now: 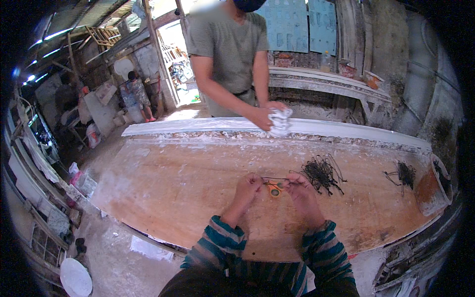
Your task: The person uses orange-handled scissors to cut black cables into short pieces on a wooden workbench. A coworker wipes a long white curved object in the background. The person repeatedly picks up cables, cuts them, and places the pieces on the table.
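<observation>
My left hand (249,189) and my right hand (302,192) are raised over the middle of the wooden table (183,188), fingers pinched. Stretched between them is a short length of thin black cord (273,178), gripped at either end. Under it on the table lie scissors with orange handles (275,192), partly hidden by my hands. Just beyond my right hand is a loose pile of black cords (324,174), several with looped or knotted ends. Further right sits a smaller bunch of black cords (406,173).
A worn bucket (429,193) stands at the table's right end. Along the far edge runs a long white moulding (193,127); a co-worker (230,54) behind it holds crumpled white material (280,121) on it. A white bench (326,79) is further back. Another person (141,96) stands far left.
</observation>
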Available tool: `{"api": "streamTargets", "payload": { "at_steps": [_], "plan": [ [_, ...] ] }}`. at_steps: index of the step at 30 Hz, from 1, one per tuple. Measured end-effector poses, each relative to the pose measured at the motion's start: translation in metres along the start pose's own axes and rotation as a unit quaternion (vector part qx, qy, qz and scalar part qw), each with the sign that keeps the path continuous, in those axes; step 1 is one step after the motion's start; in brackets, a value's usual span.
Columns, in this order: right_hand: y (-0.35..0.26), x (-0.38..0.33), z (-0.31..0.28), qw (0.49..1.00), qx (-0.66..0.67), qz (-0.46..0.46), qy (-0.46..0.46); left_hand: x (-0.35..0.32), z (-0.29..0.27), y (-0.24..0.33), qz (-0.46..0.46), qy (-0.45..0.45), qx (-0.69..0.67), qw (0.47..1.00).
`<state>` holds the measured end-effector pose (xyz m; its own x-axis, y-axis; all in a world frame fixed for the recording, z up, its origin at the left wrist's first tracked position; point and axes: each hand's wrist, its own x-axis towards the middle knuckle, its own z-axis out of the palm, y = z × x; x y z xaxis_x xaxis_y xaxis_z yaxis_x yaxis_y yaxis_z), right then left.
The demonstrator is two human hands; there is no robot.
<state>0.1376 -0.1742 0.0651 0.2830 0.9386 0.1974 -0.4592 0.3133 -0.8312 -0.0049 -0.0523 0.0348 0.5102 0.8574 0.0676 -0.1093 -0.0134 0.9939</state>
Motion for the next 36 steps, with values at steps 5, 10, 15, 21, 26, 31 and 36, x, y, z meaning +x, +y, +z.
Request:
{"api": "streamTargets", "payload": {
  "at_steps": [5,10,15,21,26,31,36],
  "plan": [
    [0.009,-0.012,0.029,0.950,-0.283,-0.057,-0.122,0.016,-0.023,-0.001,0.037,0.094,-0.069,0.992],
    [0.032,-0.015,0.022,0.961,-0.246,-0.071,-0.101,0.021,-0.018,-0.008,0.024,0.077,-0.093,0.992],
    [0.028,-0.019,0.029,0.977,-0.179,-0.049,-0.108,0.024,-0.011,-0.022,0.041,0.062,-0.103,0.992],
    [0.023,-0.022,0.029,0.957,-0.251,-0.095,-0.112,0.020,-0.006,-0.014,0.042,0.064,-0.051,0.996],
    [0.026,-0.018,0.022,0.957,-0.245,-0.100,-0.119,0.021,-0.014,-0.016,0.059,0.049,-0.016,0.997],
    [0.025,-0.017,0.024,0.955,-0.258,-0.096,-0.111,0.022,-0.007,-0.013,0.271,0.150,0.248,0.918],
    [0.015,-0.028,0.033,0.984,-0.158,-0.013,-0.076,0.028,-0.022,-0.023,0.332,0.196,0.278,0.880]
  ]
}}
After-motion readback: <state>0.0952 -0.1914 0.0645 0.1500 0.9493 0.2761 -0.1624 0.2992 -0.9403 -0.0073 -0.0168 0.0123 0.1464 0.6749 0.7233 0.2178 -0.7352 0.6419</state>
